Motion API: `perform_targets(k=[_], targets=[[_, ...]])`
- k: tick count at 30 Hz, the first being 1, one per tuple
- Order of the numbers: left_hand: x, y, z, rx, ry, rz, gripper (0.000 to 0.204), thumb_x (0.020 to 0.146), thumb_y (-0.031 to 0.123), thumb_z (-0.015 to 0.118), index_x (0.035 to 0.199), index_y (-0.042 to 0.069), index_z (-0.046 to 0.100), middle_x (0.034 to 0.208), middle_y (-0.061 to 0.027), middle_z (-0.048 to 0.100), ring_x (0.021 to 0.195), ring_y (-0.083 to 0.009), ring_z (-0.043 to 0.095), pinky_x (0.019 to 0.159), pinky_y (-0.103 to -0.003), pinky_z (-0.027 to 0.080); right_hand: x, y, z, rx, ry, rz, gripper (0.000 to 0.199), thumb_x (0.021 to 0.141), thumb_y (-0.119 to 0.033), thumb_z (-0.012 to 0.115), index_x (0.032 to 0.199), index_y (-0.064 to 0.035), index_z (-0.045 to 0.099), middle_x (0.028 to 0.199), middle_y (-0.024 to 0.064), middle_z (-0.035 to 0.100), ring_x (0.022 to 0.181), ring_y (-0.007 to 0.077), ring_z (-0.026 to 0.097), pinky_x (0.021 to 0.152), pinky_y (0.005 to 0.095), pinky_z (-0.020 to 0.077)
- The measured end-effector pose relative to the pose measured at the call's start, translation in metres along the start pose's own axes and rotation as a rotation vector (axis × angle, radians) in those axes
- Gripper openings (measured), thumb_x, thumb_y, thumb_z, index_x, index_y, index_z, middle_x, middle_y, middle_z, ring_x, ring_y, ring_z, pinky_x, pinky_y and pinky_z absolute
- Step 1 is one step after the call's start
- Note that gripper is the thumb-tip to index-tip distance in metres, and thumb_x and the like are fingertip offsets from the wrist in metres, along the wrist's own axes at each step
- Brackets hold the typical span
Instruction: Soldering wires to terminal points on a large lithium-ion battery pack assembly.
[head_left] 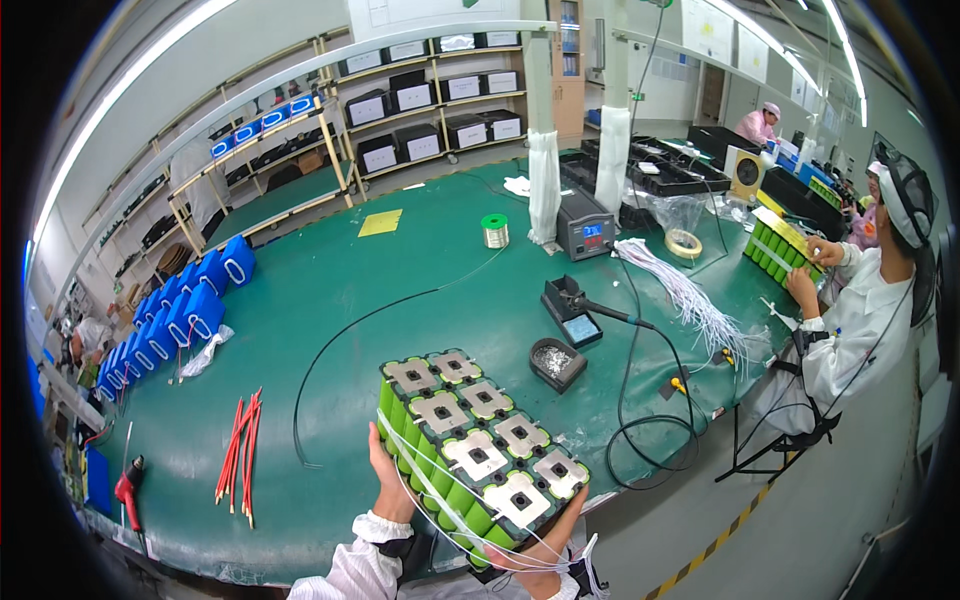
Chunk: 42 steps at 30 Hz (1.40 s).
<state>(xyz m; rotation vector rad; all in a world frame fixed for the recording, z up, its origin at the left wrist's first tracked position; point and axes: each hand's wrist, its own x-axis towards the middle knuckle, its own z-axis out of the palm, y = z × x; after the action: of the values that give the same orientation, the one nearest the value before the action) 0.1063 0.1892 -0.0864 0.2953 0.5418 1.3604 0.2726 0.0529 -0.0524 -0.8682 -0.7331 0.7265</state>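
A battery pack (470, 430) of green cylindrical cells, its top set with several silver cross-shaped metal plates, is tilted above the near edge of the bench. My left hand (392, 485) grips its left side. Around the lower right corner wraps my right hand (545, 550), its fingers partly hidden under the pack. Thin white wires (432, 487) run along the pack's near side and hang loose beside my right wrist.
The green bench (350, 290) holds a soldering station (585, 228), an iron stand (573, 312), a dish of metal bits (557, 365), a solder spool (495, 231), red wires (240, 455), blue packs (180, 315) and white leads (685, 290). At right, a co-worker (870, 290) handles another green pack (780, 247).
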Motion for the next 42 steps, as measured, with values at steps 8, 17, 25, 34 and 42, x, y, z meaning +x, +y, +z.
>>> perform_targets(k=[8,17,25,34,42], targets=[[0.013,0.002,0.002,0.116,0.083,0.087,0.051,0.099,0.046,0.035,0.125,0.005,0.050,0.122,-0.0123,0.056,0.108,-0.0262,0.057,0.094,-0.040,0.046,-0.001,0.006,0.000,-0.057,0.092,0.048,0.137,0.051,-0.047,0.088,0.146,0.0014,0.003,0.141,0.0175,0.028,0.128,0.0308,0.036,0.106,0.0413,0.0315],[0.017,0.051,-0.014,0.929,0.085,0.423,0.051,0.101,0.038,0.034,0.104,-0.002,0.064,0.103,-0.0067,0.064,0.098,-0.0140,0.054,0.093,-0.031,0.036,-0.016,-0.003,0.027,-0.110,-0.020,0.015,0.137,0.051,-0.039,0.088,0.145,-0.0005,-0.005,0.140,0.0182,0.028,0.128,0.0315,0.037,0.105,0.0418,0.0333],[0.029,0.069,-0.071,0.706,0.089,0.183,0.046,0.100,0.032,0.038,0.118,-0.005,0.057,0.118,-0.0102,0.060,0.107,-0.0159,0.053,0.098,-0.031,0.036,-0.058,0.041,0.036,-0.424,-0.061,-0.139,0.129,0.055,-0.057,0.080,0.148,-0.0163,0.001,0.145,0.0134,0.021,0.131,0.0350,0.028,0.103,0.0526,0.0304],[0.056,0.069,-0.075,0.715,0.101,0.081,0.048,0.100,0.035,0.036,0.118,-0.004,0.058,0.114,-0.0104,0.061,0.102,-0.0165,0.055,0.092,-0.032,0.040,-0.078,0.063,0.052,-0.474,-0.122,-0.121,0.122,0.063,-0.052,0.078,0.148,-0.0131,0.000,0.147,0.0152,0.018,0.132,0.0375,0.027,0.104,0.0533,0.0296],[0.061,0.079,-0.060,0.743,0.000,-0.072,0.048,0.100,0.035,0.035,0.124,-0.002,0.054,0.124,-0.0091,0.057,0.114,-0.0173,0.049,0.100,-0.032,0.033,-0.075,0.063,0.046,-0.536,-0.212,-0.113,0.115,0.070,-0.047,0.076,0.148,-0.0102,-0.001,0.148,0.0168,0.015,0.133,0.0397,0.026,0.105,0.0540,0.0288]])
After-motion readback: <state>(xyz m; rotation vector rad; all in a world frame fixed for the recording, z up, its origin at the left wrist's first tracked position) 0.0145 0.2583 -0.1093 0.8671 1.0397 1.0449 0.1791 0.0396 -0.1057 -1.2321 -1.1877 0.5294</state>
